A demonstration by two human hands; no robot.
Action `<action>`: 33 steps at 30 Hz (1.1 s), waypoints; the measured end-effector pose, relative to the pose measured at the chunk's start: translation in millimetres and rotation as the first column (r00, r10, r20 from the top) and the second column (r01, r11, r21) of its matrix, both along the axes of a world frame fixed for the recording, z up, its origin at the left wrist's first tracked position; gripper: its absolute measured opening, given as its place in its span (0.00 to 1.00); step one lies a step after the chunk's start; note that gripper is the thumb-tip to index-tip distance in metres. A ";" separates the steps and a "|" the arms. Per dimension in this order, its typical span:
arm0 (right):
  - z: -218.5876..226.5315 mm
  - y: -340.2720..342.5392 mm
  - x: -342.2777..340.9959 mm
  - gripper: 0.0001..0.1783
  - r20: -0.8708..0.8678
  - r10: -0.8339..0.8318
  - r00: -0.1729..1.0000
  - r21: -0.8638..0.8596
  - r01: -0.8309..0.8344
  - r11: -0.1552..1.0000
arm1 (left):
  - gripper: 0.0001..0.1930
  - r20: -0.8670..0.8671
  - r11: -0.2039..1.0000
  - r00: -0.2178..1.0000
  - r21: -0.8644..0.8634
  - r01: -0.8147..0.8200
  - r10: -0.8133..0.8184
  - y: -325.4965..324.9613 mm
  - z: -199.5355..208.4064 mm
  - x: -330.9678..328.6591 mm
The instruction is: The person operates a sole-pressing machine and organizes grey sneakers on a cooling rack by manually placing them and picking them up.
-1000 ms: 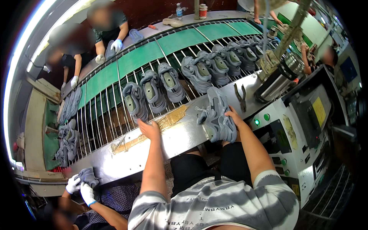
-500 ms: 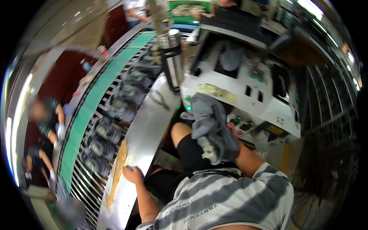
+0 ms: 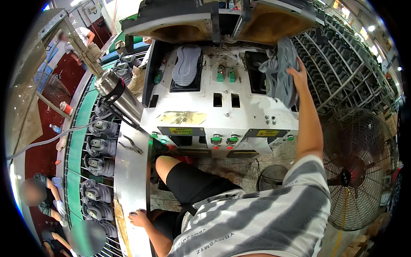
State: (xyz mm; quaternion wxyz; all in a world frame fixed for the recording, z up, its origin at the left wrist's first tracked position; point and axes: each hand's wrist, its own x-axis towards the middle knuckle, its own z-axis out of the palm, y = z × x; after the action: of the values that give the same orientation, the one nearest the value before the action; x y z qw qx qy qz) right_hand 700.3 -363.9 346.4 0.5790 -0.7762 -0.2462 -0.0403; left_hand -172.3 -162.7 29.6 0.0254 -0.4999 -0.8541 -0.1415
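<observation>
Just brought grey shoe (image 3: 283,81) close to black tray (image 3: 254,75), left of right hand (image 3: 298,76), fingers bent around shoe; can't tell about anything inside half-curled left hand (image 3: 139,219).

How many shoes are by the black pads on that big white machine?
2. One grey shoe lies sole-up on the left pad; the right hand holds the other shoe by the right pad. None seems hidden there.

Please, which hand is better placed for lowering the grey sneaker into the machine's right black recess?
Probably the right hand: it holds the grey sneaker close to that black recess. The left hand is much farther away, at the metal ledge.
</observation>
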 end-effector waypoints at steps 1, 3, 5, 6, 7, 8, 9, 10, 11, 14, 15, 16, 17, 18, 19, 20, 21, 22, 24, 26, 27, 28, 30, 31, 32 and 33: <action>15.0 18.3 21.3 0.54 0.125 -0.124 0.984 -0.171 0.144 0.975 | 0.23 0.024 1.000 1.000 -0.023 -0.002 0.002 -1.5 -6.3 -0.4; 31.0 57.9 50.4 0.55 0.103 -0.153 0.983 -0.359 0.180 0.916 | 0.22 0.035 0.998 0.998 -0.004 0.057 -0.057 -4.5 -10.0 -10.4; 35.5 88.8 61.3 0.56 0.083 -0.166 0.983 -0.542 0.184 0.820 | 0.22 0.067 0.996 0.994 0.010 0.091 -0.092 -7.2 3.1 -4.7; 36.2 104.8 63.4 0.57 0.070 -0.154 0.986 -0.625 0.164 0.763 | 0.22 0.152 0.995 0.984 0.003 0.099 -0.098 -11.4 11.9 -2.6; 32.7 117.6 69.2 0.57 0.095 -0.153 0.984 -0.700 0.175 0.692 | 0.22 0.167 0.994 0.979 0.017 0.112 -0.114 -12.8 8.4 -2.1; 34.3 136.8 56.4 0.58 0.070 -0.136 0.988 -0.760 0.141 0.634 | 0.22 0.176 0.993 0.977 0.034 0.113 -0.117 -18.4 8.3 -9.3; 21.5 143.5 66.0 0.58 0.075 -0.112 0.991 -0.774 0.129 0.620 | 0.22 0.187 0.990 0.972 0.044 0.133 -0.139 -19.2 5.9 -9.9; 1.3 148.7 79.2 0.57 0.081 -0.091 0.993 -0.787 0.120 0.605 | 0.21 0.199 0.986 0.966 0.054 0.157 -0.164 -19.0 2.8 -9.4; -21.6 152.1 90.5 0.57 0.080 -0.114 0.990 -0.823 0.130 0.552 | 0.21 0.206 0.982 0.960 0.063 0.178 -0.188 -18.7 1.2 -8.4; -25.8 150.8 59.1 0.57 0.011 -0.162 0.987 -0.863 0.091 0.496 | 0.19 0.294 0.985 0.940 0.070 0.159 -0.173 -19.7 4.5 7.2; -29.9 145.5 62.7 0.57 0.004 -0.164 0.986 -0.857 0.088 0.509 | 0.17 0.228 0.977 0.953 0.114 0.179 -0.201 -15.5 2.4 18.4; -31.4 143.9 61.7 0.57 -0.002 -0.155 0.988 -0.848 0.080 0.523 | 0.17 0.268 0.970 0.945 0.198 0.139 -0.190 -8.2 -18.3 19.6; -31.2 132.0 51.8 0.54 0.031 -0.151 0.988 -0.836 0.108 0.539 | 0.17 0.361 0.947 0.894 0.268 0.175 -0.267 0.3 -14.1 58.5; -27.0 126.9 28.1 0.52 0.062 -0.130 0.989 -0.818 0.126 0.562 | 0.15 0.587 0.971 0.775 0.168 0.168 -0.235 5.6 15.0 108.5; -30.2 111.8 8.6 0.50 0.094 -0.116 0.989 -0.798 0.145 0.585 | 0.13 0.714 0.925 0.592 0.233 0.300 -0.373 17.0 -9.5 132.9; -91.8 67.3 18.5 0.43 0.486 0.007 0.874 -0.650 0.355 0.672 | 0.13 0.769 0.853 0.443 0.247 0.459 -0.461 19.1 0.8 191.0; -108.6 42.6 1.0 0.36 0.603 0.060 0.796 -0.496 0.315 0.810 | 0.13 0.781 0.728 0.322 0.234 0.644 -0.536 9.7 23.6 255.6; -103.5 21.1 -35.1 0.28 0.657 0.100 0.748 -0.365 0.198 0.910 | 0.14 0.786 0.562 0.193 0.225 0.796 -0.588 -2.4 38.4 310.6; -143.0 -46.1 -84.2 0.15 0.562 -0.059 0.825 -0.171 0.185 0.968 | 0.14 0.788 0.166 -0.064 0.207 0.964 -0.612 -29.9 60.7 397.0; -202.5 -106.1 -122.5 0.06 0.169 -0.431 0.887 0.086 0.422 0.903 | 0.16 0.807 -0.129 -0.207 0.163 0.978 -0.553 -54.8 68.1 454.8; -201.9 -114.3 -148.0 0.09 -0.018 -0.531 0.847 0.159 0.527 0.835 | 0.15 0.775 -0.263 -0.319 0.203 0.943 -0.546 -62.2 77.3 477.5; -222.3 -129.4 -141.4 0.10 -0.418 -0.594 0.687 0.123 0.691 0.712 | 0.14 0.777 -0.284 -0.321 0.191 0.940 -0.542 -66.3 68.2 500.4; -246.7 -168.4 -121.4 0.12 -0.832 -0.260 0.490 0.185 0.687 0.702 | 0.13 0.809 -0.098 -0.219 0.199 0.975 -0.546 -70.4 64.6 534.7; -247.9 -185.6 -117.1 0.11 -0.849 0.042 0.526 0.379 0.552 0.743 | 0.13 0.782 -0.119 -0.240 0.210 0.970 -0.576 -71.1 64.6 539.7; -249.9 -192.7 -120.3 0.11 -0.793 0.345 0.502 0.570 0.413 0.710 | 0.13 0.753 -0.137 -0.256 0.218 0.966 -0.606 -69.5 62.7 537.1; -232.9 -190.2 -138.8 0.10 -0.758 0.451 0.471 0.645 0.441 0.624 | 0.13 0.741 -0.127 -0.256 0.228 0.965 -0.621 -65.0 62.2 524.5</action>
State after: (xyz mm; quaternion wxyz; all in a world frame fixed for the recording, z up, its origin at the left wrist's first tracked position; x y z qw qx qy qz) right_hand 561.5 -554.1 113.5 0.8917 -0.3432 0.1303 0.2649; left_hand 352.2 -227.7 91.8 -0.5094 -0.8419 -0.1660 -0.0647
